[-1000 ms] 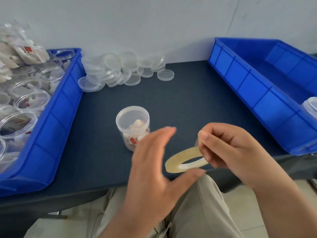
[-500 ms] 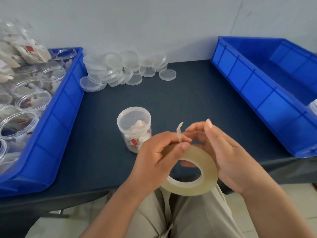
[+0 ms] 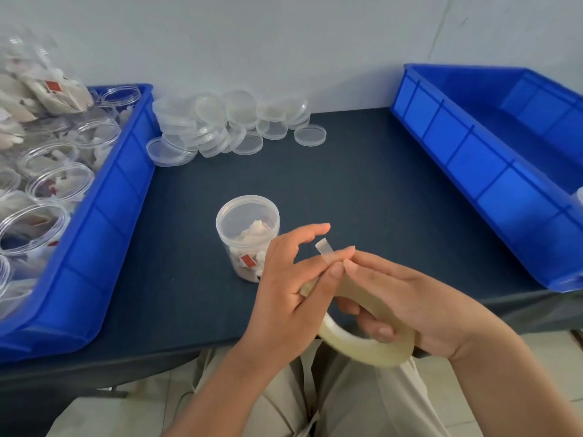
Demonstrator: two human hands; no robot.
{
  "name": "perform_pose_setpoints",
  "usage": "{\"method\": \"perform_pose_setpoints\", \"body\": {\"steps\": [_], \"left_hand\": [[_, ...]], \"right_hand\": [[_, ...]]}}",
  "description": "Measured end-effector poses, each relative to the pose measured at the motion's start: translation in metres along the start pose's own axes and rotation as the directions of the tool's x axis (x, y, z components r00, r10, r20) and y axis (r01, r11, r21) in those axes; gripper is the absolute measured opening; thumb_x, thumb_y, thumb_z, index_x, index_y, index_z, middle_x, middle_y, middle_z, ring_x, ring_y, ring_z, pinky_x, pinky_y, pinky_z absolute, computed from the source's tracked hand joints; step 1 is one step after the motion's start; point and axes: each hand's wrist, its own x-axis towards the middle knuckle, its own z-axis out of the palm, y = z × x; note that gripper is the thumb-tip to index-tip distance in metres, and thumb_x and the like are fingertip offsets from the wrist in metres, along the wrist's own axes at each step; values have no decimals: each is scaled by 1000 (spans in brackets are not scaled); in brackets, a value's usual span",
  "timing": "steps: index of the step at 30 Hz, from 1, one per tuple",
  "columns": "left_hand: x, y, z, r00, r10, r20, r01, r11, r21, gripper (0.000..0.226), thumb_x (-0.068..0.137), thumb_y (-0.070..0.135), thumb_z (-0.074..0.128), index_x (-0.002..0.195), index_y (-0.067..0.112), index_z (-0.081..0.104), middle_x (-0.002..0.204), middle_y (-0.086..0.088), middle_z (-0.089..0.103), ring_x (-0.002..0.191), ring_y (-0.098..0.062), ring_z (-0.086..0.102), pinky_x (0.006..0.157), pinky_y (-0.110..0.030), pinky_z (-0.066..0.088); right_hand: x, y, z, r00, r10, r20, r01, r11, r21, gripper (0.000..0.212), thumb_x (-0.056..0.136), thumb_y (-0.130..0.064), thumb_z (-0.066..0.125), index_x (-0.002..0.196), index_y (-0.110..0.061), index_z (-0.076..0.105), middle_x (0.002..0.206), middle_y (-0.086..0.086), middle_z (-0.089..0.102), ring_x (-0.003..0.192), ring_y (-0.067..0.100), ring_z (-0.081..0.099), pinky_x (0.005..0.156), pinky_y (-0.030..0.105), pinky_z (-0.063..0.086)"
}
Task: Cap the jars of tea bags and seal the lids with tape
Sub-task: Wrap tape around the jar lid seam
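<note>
Yellowish tape makes up the roll (image 3: 362, 348), nearest of all, held past the table edge above the lap. The right hand (image 3: 410, 304) grips it, fingers curled through the core. The left hand (image 3: 290, 294) is partly closed: thumb and a finger pinch the tab (image 3: 324, 250) where it stands clear of the roll, while the index finger sticks out straight and free.

Just beyond the left hand the jar (image 3: 243, 244) of tea bags stands on the dark table (image 3: 362, 190). Its lid (image 3: 247, 212) is apparently on, with no tape on it that I can see. Further back lies a heap of spare lids (image 3: 233, 124). A blue bin (image 3: 104, 234) of open jars sits at the left, another bin (image 3: 473, 159) at the right.

Risks, as I judge them: so short a tab may fold and stick to itself or to a fingertip, or drop back onto the roll if the pinch slips. A crooked pull would twist the strip. The jar looks light, so pressing tape against it one-handed could tip it or shift the lid.
</note>
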Motion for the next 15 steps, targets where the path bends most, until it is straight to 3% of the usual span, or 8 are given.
{"method": "perform_pose_setpoints", "body": {"steps": [2, 4, 6, 8, 10, 12, 15], "left_hand": [[-5, -2, -2, 993, -83, -83, 82, 996, -24, 35, 106, 38, 57, 137, 31, 71, 141, 18, 61, 140, -15, 54, 111, -16, 39], [-13, -8, -11, 948, -161, -273, 152, 987, -55, 32, 103, 40, 60, 130, 28, 73, 131, 16, 68, 129, -15, 63, 102, -21, 48], [-22, -21, -24, 857, -34, -513, 120, 983, 136, 21, 101, 37, 68, 115, 22, 75, 120, 8, 68, 113, -19, 66, 94, -35, 53], [-25, -38, -36, 790, 72, -609, 116, 958, 264, 35, 95, 38, 78, 120, 16, 71, 122, -3, 63, 113, -21, 60, 90, -40, 53], [-14, -48, -44, 820, -121, -560, 229, 965, 126, 79, 83, 53, 83, 147, 21, 52, 146, 4, 50, 136, -14, 51, 106, -31, 49], [2, -53, -50, 876, -320, -362, 314, 946, -76, 112, 70, 60, 85, 162, 33, 27, 157, 20, 35, 150, -1, 35, 116, -20, 39], [22, -62, -54, 929, -314, -197, 299, 949, -104, 116, 69, 55, 90, 161, 41, 21, 146, 41, 33, 138, 17, 38, 101, -1, 37]], "right_hand": [[-2, 2, 2, 990, -58, -130, 33, 982, -185, 29, 112, -44, 44, 116, -35, 72, 82, 1, 58, 53, 13, 39, 50, 22, 36], [-7, 3, 4, 954, -166, -251, 37, 894, -447, 27, 109, -48, 43, 116, -46, 69, 80, -7, 63, 54, 7, 46, 54, 20, 39], [-14, 5, 5, 896, -326, -302, 27, 719, -694, 25, 107, -52, 41, 116, -53, 64, 83, -13, 65, 61, 4, 57, 56, 15, 42], [-13, 4, 8, 833, -461, -306, 0, 552, -834, 21, 108, -51, 41, 115, -54, 60, 86, -14, 64, 77, 4, 61, 58, 18, 44], [-3, 2, 11, 796, -538, -279, -13, 445, -896, 20, 109, -47, 41, 116, -49, 59, 85, -12, 60, 82, 8, 59, 64, 28, 50], [13, 2, 16, 798, -549, -249, -20, 389, -921, 21, 109, -47, 39, 114, -44, 60, 84, -9, 56, 78, 12, 55, 64, 38, 52], [35, 3, 23, 794, -560, -235, 5, 393, -919, 27, 108, -53, 40, 109, -39, 63, 86, -9, 62, 79, 14, 57, 66, 39, 53]]}}
